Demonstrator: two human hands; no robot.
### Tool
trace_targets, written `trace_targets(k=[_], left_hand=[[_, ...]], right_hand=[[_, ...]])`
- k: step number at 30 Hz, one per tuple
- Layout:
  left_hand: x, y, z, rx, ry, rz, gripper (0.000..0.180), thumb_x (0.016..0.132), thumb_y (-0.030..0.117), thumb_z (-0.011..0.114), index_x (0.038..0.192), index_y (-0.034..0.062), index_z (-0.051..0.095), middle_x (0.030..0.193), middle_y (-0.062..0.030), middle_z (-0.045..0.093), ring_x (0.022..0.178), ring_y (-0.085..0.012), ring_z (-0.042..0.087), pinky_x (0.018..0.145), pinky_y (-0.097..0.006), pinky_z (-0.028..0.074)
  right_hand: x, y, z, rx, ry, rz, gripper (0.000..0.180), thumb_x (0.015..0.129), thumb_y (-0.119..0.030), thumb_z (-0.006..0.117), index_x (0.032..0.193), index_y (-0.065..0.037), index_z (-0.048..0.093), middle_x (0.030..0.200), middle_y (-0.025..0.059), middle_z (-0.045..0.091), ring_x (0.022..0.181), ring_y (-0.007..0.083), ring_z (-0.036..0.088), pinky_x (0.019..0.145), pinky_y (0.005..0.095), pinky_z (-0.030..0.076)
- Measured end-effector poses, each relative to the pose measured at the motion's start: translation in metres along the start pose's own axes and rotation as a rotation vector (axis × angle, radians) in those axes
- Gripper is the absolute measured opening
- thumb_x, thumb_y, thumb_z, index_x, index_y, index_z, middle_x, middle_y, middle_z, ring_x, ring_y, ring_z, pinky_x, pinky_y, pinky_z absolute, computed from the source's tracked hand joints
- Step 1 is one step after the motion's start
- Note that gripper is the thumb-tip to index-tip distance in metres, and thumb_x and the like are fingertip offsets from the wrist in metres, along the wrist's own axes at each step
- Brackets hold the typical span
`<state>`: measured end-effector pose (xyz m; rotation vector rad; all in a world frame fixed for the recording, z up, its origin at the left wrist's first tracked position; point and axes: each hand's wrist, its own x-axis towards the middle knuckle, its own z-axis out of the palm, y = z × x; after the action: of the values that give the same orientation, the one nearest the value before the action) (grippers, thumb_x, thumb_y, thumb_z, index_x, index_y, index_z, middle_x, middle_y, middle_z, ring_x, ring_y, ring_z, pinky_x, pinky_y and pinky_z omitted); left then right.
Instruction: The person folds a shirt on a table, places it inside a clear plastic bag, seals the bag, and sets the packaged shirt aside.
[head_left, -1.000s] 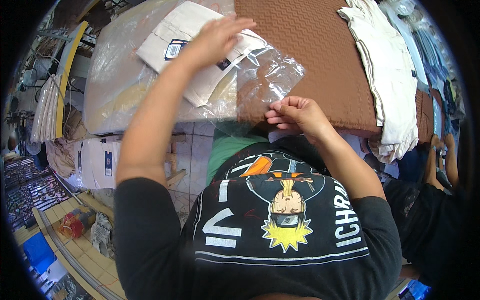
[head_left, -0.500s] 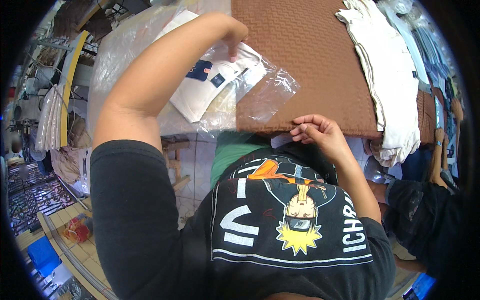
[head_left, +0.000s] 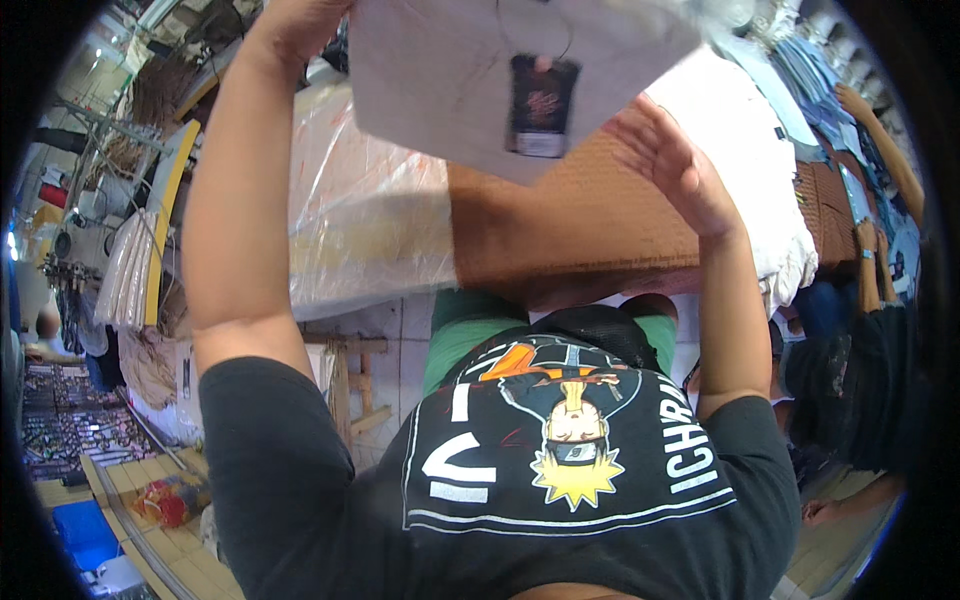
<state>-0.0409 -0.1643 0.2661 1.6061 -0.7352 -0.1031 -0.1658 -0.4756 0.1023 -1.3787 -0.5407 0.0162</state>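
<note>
A folded white garment (head_left: 430, 100) is held up over the table, and its upper part runs out of the top of the view. A dark hang tag (head_left: 541, 105) dangles on its face from a thin loop. At the garment's upper left edge, my left hand (head_left: 300, 28) grips it; the fingertips are out of sight. My right hand (head_left: 665, 165) is raised by the lower right edge, fingers stretched out and somewhat blurred. Whether it touches the garment I cannot tell.
The table has a brown patterned cover (head_left: 560, 225) on the right and clear plastic sheeting (head_left: 370, 220) on the left. White cloth (head_left: 745, 150) is piled at its right end. Another person's arm (head_left: 890, 150) reaches over blue garments (head_left: 800, 75) at the far right.
The garment, flat on the table in clear plastic before, is now lifted and shows its hang tag. My left hand rose with it; my right hand moved up from the table's front edge.
</note>
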Motion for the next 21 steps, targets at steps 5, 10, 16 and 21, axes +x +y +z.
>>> trace_targets(k=[5,10,16,21], left_hand=[[-0.002,-0.036,0.03,-0.325,0.136,-0.024,0.058,0.074,0.023,0.076,0.121,0.0031,0.048,0.112,-0.013,0.059,0.1,-0.0248,0.058,0.085,-0.038,0.049],[-0.015,-0.111,0.054,-0.507,0.161,-0.204,0.041,0.076,0.018,0.075,0.107,-0.0022,0.056,0.099,-0.0104,0.064,0.088,-0.0183,0.062,0.079,-0.032,0.052],[-0.017,-0.137,0.06,-0.443,0.166,-0.26,0.04,0.075,0.02,0.076,0.105,0.0005,0.058,0.098,-0.0081,0.064,0.085,-0.0157,0.061,0.078,-0.028,0.05],[0.019,-0.099,0.036,-0.156,0.302,0.12,0.034,0.076,0.019,0.075,0.102,0.0011,0.061,0.094,-0.0057,0.065,0.082,-0.0124,0.06,0.076,-0.025,0.047]], right_hand=[[0.044,-0.053,-0.017,0.006,0.217,-0.085,0.059,0.084,-0.027,0.065,0.131,-0.001,0.04,0.12,0.0094,0.055,0.106,0.0138,0.055,0.089,0.0292,0.045],[0.051,-0.049,-0.027,-0.076,0.307,0.176,0.028,0.082,-0.022,0.068,0.103,-0.004,0.063,0.092,0.0012,0.066,0.08,0.0067,0.062,0.071,0.0221,0.049],[0.058,-0.02,-0.042,-0.255,0.348,0.227,0.025,0.083,-0.022,0.067,0.1,-0.004,0.063,0.088,0.0021,0.066,0.076,0.0076,0.061,0.069,0.0219,0.048],[0.099,-0.064,-0.034,-0.523,0.417,-0.182,0.022,0.082,-0.02,0.067,0.098,-0.005,0.067,0.083,-0.0002,0.066,0.074,0.0061,0.058,0.067,0.0224,0.046]])
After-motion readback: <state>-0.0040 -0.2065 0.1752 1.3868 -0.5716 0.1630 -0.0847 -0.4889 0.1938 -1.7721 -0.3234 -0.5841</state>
